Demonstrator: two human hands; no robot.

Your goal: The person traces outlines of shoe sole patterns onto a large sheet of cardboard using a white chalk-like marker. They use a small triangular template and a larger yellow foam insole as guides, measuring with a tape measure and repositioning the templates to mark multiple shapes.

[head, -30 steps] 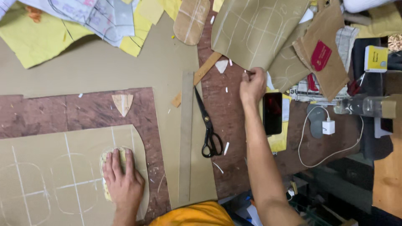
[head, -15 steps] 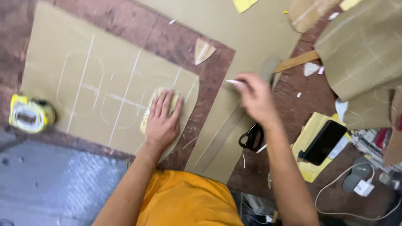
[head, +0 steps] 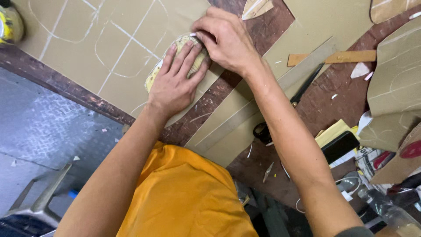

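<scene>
My left hand [head: 173, 83] lies flat, fingers spread, pressing a yellowish rounded paper template [head: 154, 74] onto a tan sheet [head: 83, 57] marked with white chalk outlines. My right hand [head: 228, 39] is curled over the template's far end, beside my left fingertips. It pinches a small white piece of chalk [head: 193, 34] against the template's edge. Most of the template is hidden under my left hand.
Black scissors [head: 265, 131] lie partly under my right forearm, beside a long tan strip [head: 307, 66] and a wooden stick [head: 342, 57]. A yellow tape measure [head: 8, 24] sits at the far left. A black phone [head: 340, 147] and cut tan pieces [head: 394, 87] lie at the right.
My right hand has come in from the right side of the table to the template, bringing the chalk. My left hand has stayed on the template. The view has moved closer.
</scene>
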